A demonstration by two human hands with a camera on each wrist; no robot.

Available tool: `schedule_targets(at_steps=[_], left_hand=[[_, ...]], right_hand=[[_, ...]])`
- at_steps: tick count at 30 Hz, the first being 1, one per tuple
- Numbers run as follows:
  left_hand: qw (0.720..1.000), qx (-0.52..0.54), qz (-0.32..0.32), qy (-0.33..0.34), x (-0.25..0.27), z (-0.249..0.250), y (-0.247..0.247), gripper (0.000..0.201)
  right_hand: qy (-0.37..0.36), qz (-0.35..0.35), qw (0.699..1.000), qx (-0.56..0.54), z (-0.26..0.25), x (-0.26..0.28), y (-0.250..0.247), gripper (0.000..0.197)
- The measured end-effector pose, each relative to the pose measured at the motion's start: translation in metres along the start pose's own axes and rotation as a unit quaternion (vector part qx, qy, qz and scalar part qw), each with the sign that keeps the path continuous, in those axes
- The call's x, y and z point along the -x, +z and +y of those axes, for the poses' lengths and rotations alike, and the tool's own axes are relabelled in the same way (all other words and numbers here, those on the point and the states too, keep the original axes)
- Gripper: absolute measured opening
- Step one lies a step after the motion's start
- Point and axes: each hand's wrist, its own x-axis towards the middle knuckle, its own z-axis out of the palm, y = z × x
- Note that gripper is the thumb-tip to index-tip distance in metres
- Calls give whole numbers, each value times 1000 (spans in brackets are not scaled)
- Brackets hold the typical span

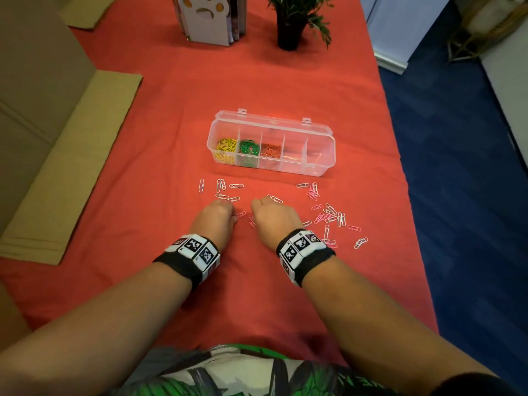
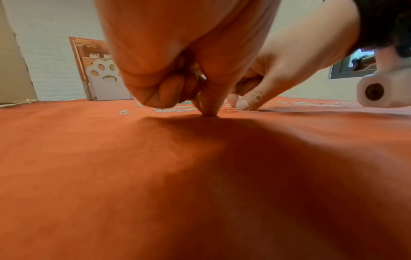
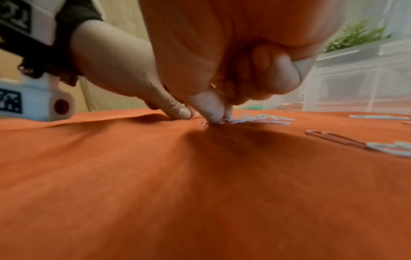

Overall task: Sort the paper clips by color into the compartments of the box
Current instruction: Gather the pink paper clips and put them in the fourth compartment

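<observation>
A clear compartment box (image 1: pixel 320 167) stands open on the red cloth, with yellow clips (image 1: pixel 225 148), green clips (image 1: pixel 249 150) and red clips (image 1: pixel 270 151) in its three left cells; the two right cells look empty. White paper clips (image 1: pixel 221 185) and pink paper clips (image 1: pixel 321 217) lie scattered in front of it. My left hand (image 1: pixel 228 208) is curled, thumb and forefinger tips (image 2: pixel 208 112) pressed together on the cloth; no clip shows between them. My right hand (image 1: pixel 258 205) is curled too, and its thumb and finger (image 3: pixel 212 112) pinch a pale clip (image 3: pixel 235 121) against the cloth.
A potted plant (image 1: pixel 291 27) and a paw-print card holder (image 1: pixel 207 21) stand at the far end. Folded cardboard (image 1: pixel 71 167) lies along the left side. The cloth's right edge (image 1: pixel 400 155) drops to blue carpet. The box's lid (image 1: pixel 274 121) stands behind it.
</observation>
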Motion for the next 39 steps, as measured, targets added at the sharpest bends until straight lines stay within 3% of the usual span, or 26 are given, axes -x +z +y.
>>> schedule_targets(at_steps=[5, 7, 9, 10, 11, 14, 15, 16, 18, 20, 21, 22, 23, 25, 26, 27, 28, 29, 30, 31, 32, 34, 35, 37, 39], left_hand=[[1000, -24, -18, 6, 0, 3, -2, 22], [1000, -15, -8, 12, -1, 5, -3, 23], [1000, -15, -2, 22, -3, 8, -4, 24], [999, -19, -2, 30, -4, 8, -4, 23], [999, -24, -6, 36, -5, 10, -4, 22], [998, -43, -20, 46, -7, 11, -2, 22], [998, -45, -23, 39, -7, 11, -2, 22], [998, -37, -23, 34, -7, 11, -2, 22], [999, 17, -19, 21, -7, 12, -3, 19], [990, 131, -36, -26, -7, 16, -9, 16], [967, 238, -60, -69, -6, 19, -14, 15], [920, 365, -82, -116, -5, 23, -18, 12], [849, 490, -108, -164, -4, 25, -21, 6], [700, 667, -155, -203, 0, 26, -29, 4], [653, 709, -172, -203, 2, 25, -33, 7], [624, 733, -182, -201, 3, 25, -36, 11], [615, 739, -187, -201, 3, 23, -37, 15], [619, 735, -185, -208, 2, 25, -36, 17], [650, 708, -175, -214, 1, 26, -33, 17], [703, 661, -155, -212, 0, 26, -28, 17], [776, 587, -129, -190, -1, 26, -22, 18], [914, 386, -78, -98, -3, 20, -9, 9], [956, 281, -72, -44, -2, 17, -5, 3], [990, 112, -74, 32, 1, 10, 1, 27], [995, 25, -57, 81, 3, 8, 4, 32]], right_hand=[[5, -12, 1000, 14, -2, -1, -5, 25], [67, -25, 994, -85, 6, -2, -8, 22], [138, -28, 962, -233, 18, -3, -12, 16], [174, -26, 929, -325, 26, -2, -13, 14], [211, -27, 874, -437, 33, 1, -14, 16], [272, 13, 638, -721, 48, 18, -16, 24], [275, 24, 589, -759, 52, 23, -17, 24], [278, 30, 562, -779, 55, 26, -17, 24], [289, 32, 549, -784, 59, 31, -18, 22], [302, 29, 549, -779, 59, 32, -17, 15], [309, 30, 562, -767, 58, 30, -16, 13], [315, 34, 595, -738, 57, 28, -14, 14], [315, 40, 657, -683, 55, 24, -12, 15], [284, 34, 817, -501, 51, 17, -11, 13], [253, 22, 880, -401, 48, 15, -11, 9], [228, 11, 924, -308, 44, 13, -11, 11], [202, 4, 953, -227, 41, 13, -10, 17], [177, 2, 970, -164, 39, 13, -7, 23], [155, 5, 981, -119, 37, 12, -6, 25], [140, 7, 986, -93, 35, 12, -5, 26], [133, 8, 988, -79, 34, 11, -4, 26], [134, 0, 988, -78, 36, 8, -3, 25], [137, -6, 987, -86, 38, 6, -4, 24], [140, 0, 982, -128, 41, 4, -5, 16], [154, 31, 965, -212, 45, 3, -8, 5]])
